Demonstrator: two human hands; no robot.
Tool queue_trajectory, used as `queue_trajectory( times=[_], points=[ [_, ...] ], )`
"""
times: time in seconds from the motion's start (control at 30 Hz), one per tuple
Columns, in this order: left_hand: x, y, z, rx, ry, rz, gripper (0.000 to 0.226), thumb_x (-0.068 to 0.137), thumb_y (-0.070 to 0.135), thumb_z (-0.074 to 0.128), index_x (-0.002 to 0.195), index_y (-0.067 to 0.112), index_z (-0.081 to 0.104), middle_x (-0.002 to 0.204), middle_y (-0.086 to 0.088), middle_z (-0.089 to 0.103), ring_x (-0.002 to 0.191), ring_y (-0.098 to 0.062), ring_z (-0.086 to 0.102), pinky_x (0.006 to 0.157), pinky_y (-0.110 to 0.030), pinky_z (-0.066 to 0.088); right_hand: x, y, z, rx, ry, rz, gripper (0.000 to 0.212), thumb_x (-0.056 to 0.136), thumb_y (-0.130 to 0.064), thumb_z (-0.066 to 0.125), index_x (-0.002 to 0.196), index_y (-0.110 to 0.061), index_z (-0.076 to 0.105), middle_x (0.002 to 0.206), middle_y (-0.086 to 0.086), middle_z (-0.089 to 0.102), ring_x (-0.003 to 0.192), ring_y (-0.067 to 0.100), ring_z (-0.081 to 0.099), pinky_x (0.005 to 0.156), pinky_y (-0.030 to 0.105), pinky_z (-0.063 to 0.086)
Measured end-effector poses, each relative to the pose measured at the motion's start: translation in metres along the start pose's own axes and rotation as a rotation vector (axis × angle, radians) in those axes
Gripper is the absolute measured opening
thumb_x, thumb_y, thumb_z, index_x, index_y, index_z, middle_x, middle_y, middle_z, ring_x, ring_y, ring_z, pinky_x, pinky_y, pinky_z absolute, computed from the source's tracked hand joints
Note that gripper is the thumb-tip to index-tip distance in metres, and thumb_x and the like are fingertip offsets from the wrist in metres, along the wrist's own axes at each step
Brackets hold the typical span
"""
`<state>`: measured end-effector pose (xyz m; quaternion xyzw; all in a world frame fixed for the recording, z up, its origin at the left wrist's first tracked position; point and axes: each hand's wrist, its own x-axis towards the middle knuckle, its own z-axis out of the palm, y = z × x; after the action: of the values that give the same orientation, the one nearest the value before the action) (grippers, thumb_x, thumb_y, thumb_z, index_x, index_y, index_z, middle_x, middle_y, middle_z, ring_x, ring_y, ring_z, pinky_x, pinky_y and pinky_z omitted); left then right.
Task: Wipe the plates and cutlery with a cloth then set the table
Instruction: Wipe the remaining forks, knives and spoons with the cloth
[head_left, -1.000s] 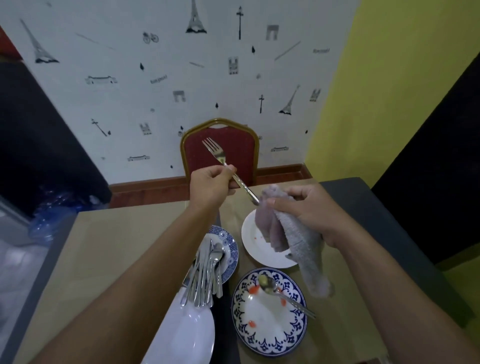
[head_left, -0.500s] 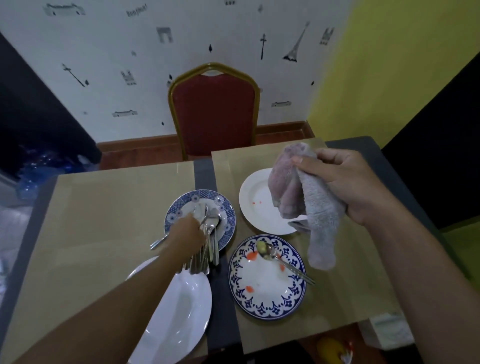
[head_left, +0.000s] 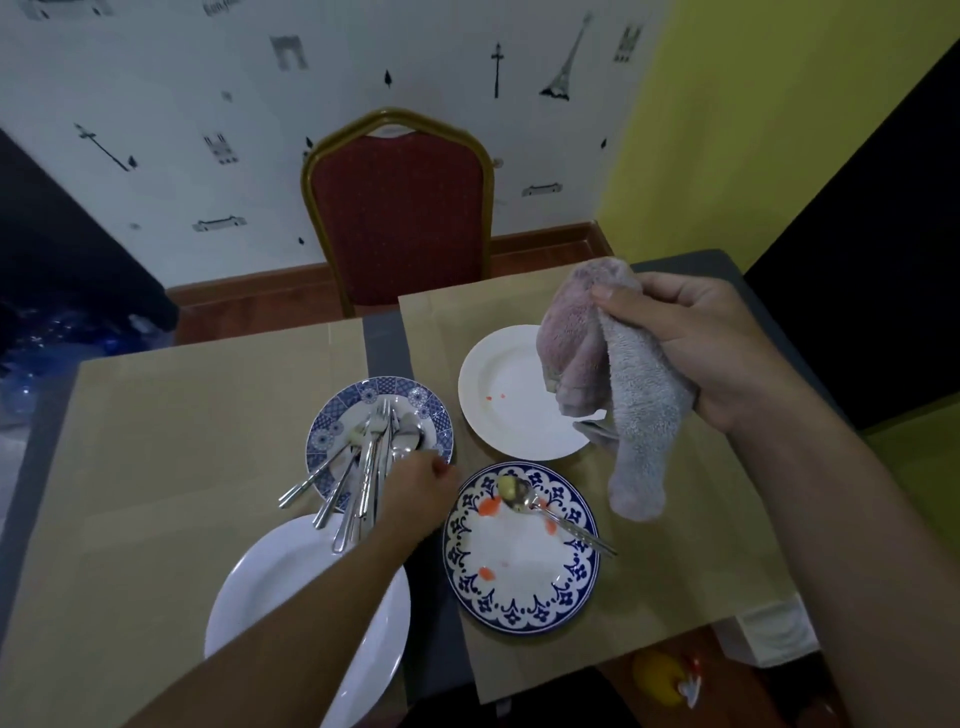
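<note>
Beyond paper-covered table, red chair against wall. Right hand grips cloth. Left hand touches cutlery, grip unclear.

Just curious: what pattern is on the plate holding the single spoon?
The plate is white with a blue floral rim; head view.

Before me on the worktop, cutlery lies on the left plate; a spoon lies on the right one.
</note>
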<state>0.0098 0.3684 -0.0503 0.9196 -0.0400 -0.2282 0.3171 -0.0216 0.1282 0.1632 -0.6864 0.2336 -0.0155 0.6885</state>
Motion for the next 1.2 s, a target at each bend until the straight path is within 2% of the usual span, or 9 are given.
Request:
queue_trajectory(
  times=[0.07,0.17,0.27,0.33,0.43,0.6,0.93,1.1,1.2],
  points=[
    [-0.001,0.015,0.022,-0.052,-0.111,-0.003,0.032,0.097,0.026,0.062,0.075,0.003,0.069,0.059,-0.006,0.065,0.044,-0.01,0.05,0.052,-0.027,0.052,-0.002,-0.001,-0.002,0.007,0.002,-0.001,0.011,0.089,-0.024,0.08,0.094,-0.014,0.079,0.086,0.002,0.081,0.075,0.014,0.077,0.063,0.025,0.059],
    [-0.005,0.033,0.055,-0.1,-0.227,-0.023,0.039,0.096,0.039,0.063,0.075,0.007,0.071,0.069,-0.012,0.071,0.052,-0.021,0.064,0.057,-0.031,0.057,-0.006,0.002,-0.008,0.014,0.016,0.015,0.014,0.09,-0.024,0.079,0.098,-0.012,0.079,0.089,0.005,0.081,0.076,0.018,0.079,0.061,0.028,0.06],
    [-0.016,0.048,0.082,-0.188,-0.346,-0.102,0.029,0.097,0.033,0.064,0.081,0.011,0.072,0.072,-0.009,0.072,0.053,-0.014,0.065,0.052,-0.023,0.056,-0.009,0.008,-0.014,0.04,0.04,0.037,0.016,0.091,-0.024,0.079,0.1,-0.011,0.078,0.091,0.007,0.081,0.078,0.02,0.079,0.062,0.03,0.061],
    [-0.021,0.055,0.094,-0.368,-0.404,-0.257,0.018,0.097,0.023,0.066,0.09,0.007,0.069,0.074,-0.01,0.069,0.053,-0.014,0.062,0.048,-0.021,0.054,-0.012,0.012,-0.018,0.046,0.056,0.033,0.016,0.091,-0.023,0.079,0.101,-0.01,0.078,0.093,0.007,0.081,0.08,0.019,0.079,0.066,0.029,0.061],
    [-0.024,0.06,0.107,-0.543,-0.408,-0.465,0.017,0.094,0.018,0.07,0.097,0.001,0.068,0.076,-0.013,0.071,0.057,-0.018,0.066,0.048,-0.025,0.055,-0.016,0.015,-0.025,0.059,0.075,0.031,0.013,0.091,-0.022,0.079,0.1,-0.011,0.079,0.09,0.005,0.081,0.078,0.017,0.078,0.066,0.027,0.06],
    [-0.022,0.061,0.116,-0.712,-0.387,-0.606,0.017,0.093,0.008,0.069,0.106,-0.003,0.066,0.088,-0.021,0.073,0.065,-0.023,0.069,0.046,-0.025,0.054,-0.021,0.017,-0.036,0.074,0.106,0.029,0.011,0.091,-0.022,0.08,0.097,-0.013,0.079,0.089,0.006,0.081,0.077,0.017,0.078,0.066,0.029,0.061],
    [-0.026,0.051,0.102,-0.62,-0.419,-0.539,0.015,0.095,0.012,0.065,0.098,-0.001,0.07,0.076,-0.012,0.073,0.066,-0.018,0.069,0.057,-0.025,0.056,-0.023,0.018,-0.036,0.069,0.09,0.044,0.015,0.09,-0.023,0.081,0.095,-0.009,0.08,0.089,0.011,0.08,0.072,0.02,0.077,0.06,0.028,0.059],
    [-0.034,0.055,0.071,-0.614,-0.33,-0.338,0.016,0.097,0.013,0.063,0.093,0.002,0.073,0.086,-0.017,0.076,0.063,-0.014,0.069,0.056,-0.023,0.053,-0.02,0.017,-0.029,0.031,0.047,0.027,0.015,0.091,-0.027,0.08,0.091,-0.012,0.081,0.089,0.011,0.081,0.076,0.021,0.078,0.063,0.03,0.06],
    [-0.041,0.063,0.044,-0.598,-0.285,-0.147,0.019,0.097,0.014,0.062,0.09,0.0,0.073,0.081,-0.014,0.074,0.063,-0.013,0.066,0.057,-0.024,0.05,-0.021,0.016,-0.025,-0.017,0.008,0.037,0.02,0.093,-0.03,0.077,0.092,-0.01,0.08,0.086,0.011,0.08,0.074,0.022,0.076,0.06,0.029,0.059]
  ],
)
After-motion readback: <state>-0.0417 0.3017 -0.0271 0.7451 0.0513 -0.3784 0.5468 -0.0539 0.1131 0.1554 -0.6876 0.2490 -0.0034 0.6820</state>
